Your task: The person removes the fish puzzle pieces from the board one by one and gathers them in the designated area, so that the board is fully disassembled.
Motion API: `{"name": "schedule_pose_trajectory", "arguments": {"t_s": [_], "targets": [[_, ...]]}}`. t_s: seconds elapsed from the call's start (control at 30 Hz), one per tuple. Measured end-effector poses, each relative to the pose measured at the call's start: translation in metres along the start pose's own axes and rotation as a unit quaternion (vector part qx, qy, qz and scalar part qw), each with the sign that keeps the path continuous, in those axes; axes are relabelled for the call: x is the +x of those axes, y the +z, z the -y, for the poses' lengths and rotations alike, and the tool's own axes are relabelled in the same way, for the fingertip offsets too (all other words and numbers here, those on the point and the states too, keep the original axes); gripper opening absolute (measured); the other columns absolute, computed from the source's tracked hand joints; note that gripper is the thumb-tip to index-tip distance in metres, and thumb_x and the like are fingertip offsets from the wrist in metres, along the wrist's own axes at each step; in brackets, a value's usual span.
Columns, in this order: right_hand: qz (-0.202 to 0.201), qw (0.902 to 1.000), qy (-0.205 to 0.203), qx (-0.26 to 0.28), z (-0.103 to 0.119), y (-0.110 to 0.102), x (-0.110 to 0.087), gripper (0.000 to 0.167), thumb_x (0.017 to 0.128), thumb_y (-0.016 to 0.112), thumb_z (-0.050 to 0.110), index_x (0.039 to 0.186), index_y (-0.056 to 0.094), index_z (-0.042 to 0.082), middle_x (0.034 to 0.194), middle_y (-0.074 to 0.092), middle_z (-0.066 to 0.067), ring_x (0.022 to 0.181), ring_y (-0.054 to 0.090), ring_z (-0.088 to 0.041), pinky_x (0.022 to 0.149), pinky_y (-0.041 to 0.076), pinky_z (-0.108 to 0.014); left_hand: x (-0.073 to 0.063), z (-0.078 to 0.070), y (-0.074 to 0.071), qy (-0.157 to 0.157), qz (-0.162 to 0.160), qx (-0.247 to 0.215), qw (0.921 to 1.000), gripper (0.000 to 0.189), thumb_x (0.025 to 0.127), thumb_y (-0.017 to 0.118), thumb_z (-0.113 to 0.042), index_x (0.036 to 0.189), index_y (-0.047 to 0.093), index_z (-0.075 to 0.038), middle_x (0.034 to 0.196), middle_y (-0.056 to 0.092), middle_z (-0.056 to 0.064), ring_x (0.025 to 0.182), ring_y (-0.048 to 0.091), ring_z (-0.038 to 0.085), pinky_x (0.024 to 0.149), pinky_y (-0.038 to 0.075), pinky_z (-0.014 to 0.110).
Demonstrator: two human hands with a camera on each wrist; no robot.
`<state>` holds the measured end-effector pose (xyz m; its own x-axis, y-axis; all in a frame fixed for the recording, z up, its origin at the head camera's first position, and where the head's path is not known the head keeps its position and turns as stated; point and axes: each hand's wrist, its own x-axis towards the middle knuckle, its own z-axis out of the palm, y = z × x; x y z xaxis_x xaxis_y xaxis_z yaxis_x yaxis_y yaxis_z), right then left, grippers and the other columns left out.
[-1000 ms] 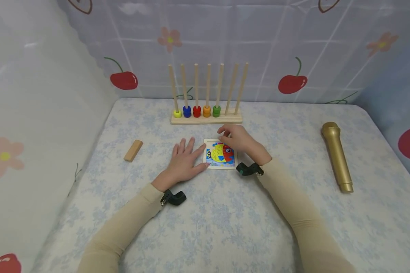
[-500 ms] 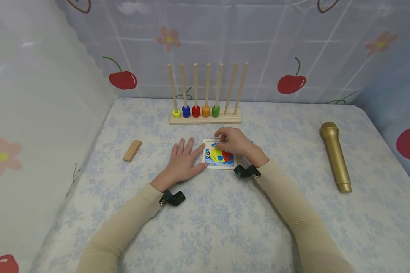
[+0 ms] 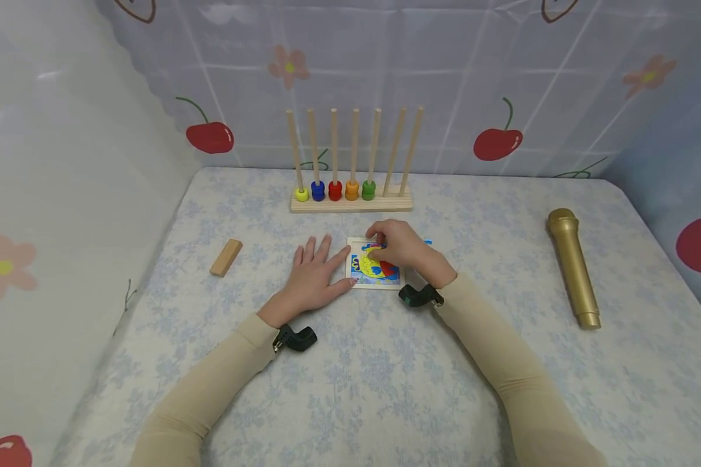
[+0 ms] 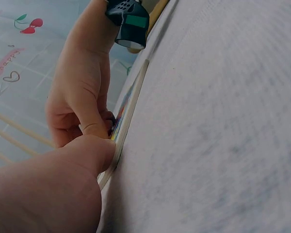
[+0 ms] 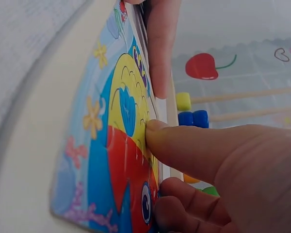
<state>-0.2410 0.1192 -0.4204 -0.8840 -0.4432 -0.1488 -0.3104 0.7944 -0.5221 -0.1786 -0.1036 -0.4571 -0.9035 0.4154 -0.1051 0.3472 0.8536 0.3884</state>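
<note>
A small square jigsaw puzzle [image 3: 376, 281] of a yellow and red fish lies in a pale wooden frame at the middle of the table. My left hand [image 3: 312, 282] rests on the table with its fingers spread, thumb and index finger against the frame's left edge. Over the puzzle's upper part, my right hand [image 3: 404, 245] has its fingers curled and its thumb on the yellow fish piece [image 5: 131, 82]. It seems to pinch a puzzle piece at the picture's upper edge; the fingertips are partly hidden. Pale board shows beside the thumb in the right wrist view.
Behind the puzzle stands a wooden peg rack [image 3: 350, 205] with coloured beads on several pegs. A wooden block [image 3: 226, 257] lies to the left, a gold microphone [image 3: 574, 269] to the right. A bit of blue [image 3: 428, 242] shows just beyond my right wrist.
My right hand has come slightly down and left over the puzzle, its thumb now on the fish. The left hand has stayed put.
</note>
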Motion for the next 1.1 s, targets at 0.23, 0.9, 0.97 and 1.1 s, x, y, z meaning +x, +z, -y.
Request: {"name": "schedule_pose_trajectory", "arguments": {"t_s": [0.23,0.9,0.97,1.1], "targets": [[-0.001,0.9999,-0.012,-0.004,-0.0005,0.0010,0.0001,0.034,0.092,0.074,0.016,0.124,0.069,0.004,0.099,0.064,-0.012,0.085,0.055,-0.023,0.079,0.047,-0.035,0.0009,-0.0006,-0.0002,0.002,-0.004,0.001,1.0000,0.073,0.099,0.052,-0.058,0.161,0.033,-0.025,0.172,0.011,0.020,0.158,0.000,0.049,0.123,0.006,0.068],[-0.007,0.9999,-0.014,-0.005,0.0002,0.0024,-0.0012,0.029,0.092,0.075,0.016,0.118,0.073,0.004,0.107,0.068,-0.015,0.096,0.059,-0.027,0.088,0.051,-0.041,-0.0011,0.0000,0.0004,0.008,-0.012,-0.004,0.9999,0.073,0.099,0.053,-0.058,0.161,0.035,-0.024,0.171,0.013,0.021,0.157,0.002,0.050,0.123,0.006,0.069],[-0.009,0.9998,-0.016,-0.005,0.0000,0.0022,-0.0015,0.028,0.092,0.075,0.016,0.118,0.073,0.005,0.108,0.068,-0.016,0.098,0.060,-0.028,0.089,0.051,-0.042,-0.0009,-0.0001,0.0003,0.008,-0.012,-0.003,0.9999,0.073,0.099,0.053,-0.058,0.161,0.035,-0.024,0.171,0.013,0.021,0.157,0.002,0.050,0.123,0.006,0.069],[-0.012,0.9998,-0.017,-0.005,-0.0002,0.0019,-0.0013,0.027,0.092,0.076,0.017,0.117,0.073,0.006,0.110,0.069,-0.016,0.100,0.061,-0.029,0.090,0.052,-0.043,-0.0008,-0.0004,-0.0003,0.007,-0.011,-0.002,0.9999,0.073,0.099,0.053,-0.058,0.161,0.034,-0.024,0.171,0.013,0.021,0.157,0.002,0.050,0.123,0.006,0.069]]}}
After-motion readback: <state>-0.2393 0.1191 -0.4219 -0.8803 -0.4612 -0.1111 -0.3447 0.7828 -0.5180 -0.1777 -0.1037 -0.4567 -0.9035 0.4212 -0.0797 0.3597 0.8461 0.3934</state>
